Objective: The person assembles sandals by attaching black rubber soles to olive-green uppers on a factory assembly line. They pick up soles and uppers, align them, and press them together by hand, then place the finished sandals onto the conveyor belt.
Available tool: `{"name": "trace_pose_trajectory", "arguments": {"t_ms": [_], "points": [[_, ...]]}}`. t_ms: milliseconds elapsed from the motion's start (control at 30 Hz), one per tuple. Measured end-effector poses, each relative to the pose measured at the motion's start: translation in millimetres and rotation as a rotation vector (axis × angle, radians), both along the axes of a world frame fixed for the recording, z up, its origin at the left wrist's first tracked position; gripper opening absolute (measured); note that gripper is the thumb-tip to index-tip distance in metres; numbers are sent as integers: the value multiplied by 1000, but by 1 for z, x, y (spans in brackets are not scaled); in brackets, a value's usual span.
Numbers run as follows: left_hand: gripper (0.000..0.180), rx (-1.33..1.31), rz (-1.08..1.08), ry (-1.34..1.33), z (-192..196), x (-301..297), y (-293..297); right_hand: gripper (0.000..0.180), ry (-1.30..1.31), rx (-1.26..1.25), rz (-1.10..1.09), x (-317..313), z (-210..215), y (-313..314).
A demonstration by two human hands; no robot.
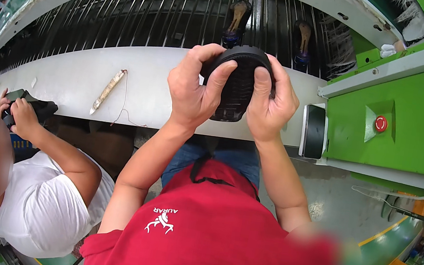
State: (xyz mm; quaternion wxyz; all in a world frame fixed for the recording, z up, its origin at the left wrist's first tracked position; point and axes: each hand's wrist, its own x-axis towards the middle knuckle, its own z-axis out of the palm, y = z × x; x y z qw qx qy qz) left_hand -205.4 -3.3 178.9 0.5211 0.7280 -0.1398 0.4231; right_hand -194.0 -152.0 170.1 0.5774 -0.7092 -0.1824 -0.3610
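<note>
Black rubber fills your grip: a ridged shoe sole (239,84) sits upright between your two hands, tread facing you, held up over the pale grey bench (76,78). Your left hand (194,88) wraps its left edge, fingers curled over the top rim and thumb pressed across the tread. Your right hand (272,100) mirrors it on the right edge, thumb laid on the tread near the top. Both hands are closed tight on the sole, and only its lower end shows free between your wrists.

Beyond the sole runs a conveyor of dark slats (148,11) carrying two upright shoe forms (237,20), tan on top with dark bases. Just right of your right hand a black and white block (313,131) stands at the bench end. Past it, on the green machine housing (419,121), a round red button (381,124) sits on a square green plate.

On the bench to your left lies a slim cream tool (107,91) with a thin cord trailing from it. Further left, a co-worker in a white shirt (46,200) holds a dark item (33,104) in both hands at the bench edge.
</note>
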Motion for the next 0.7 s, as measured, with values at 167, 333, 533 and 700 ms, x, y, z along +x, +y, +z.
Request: {"name": "trace_pose_trajectory", "arguments": {"t_ms": [167,333,533,700], "points": [[23,-395,-288,316,0,-1,1,35,377,258,310,1,-7,-9],[31,-617,-416,466,-26,25,-1,40,572,529,454,18,-16,2],[32,-513,-206,659,-106,83,37,72,363,-427,-220,139,-79,-83],[32,-673,-248,616,-131,95,36,111,913,-946,-547,210,-106,-159]]}}
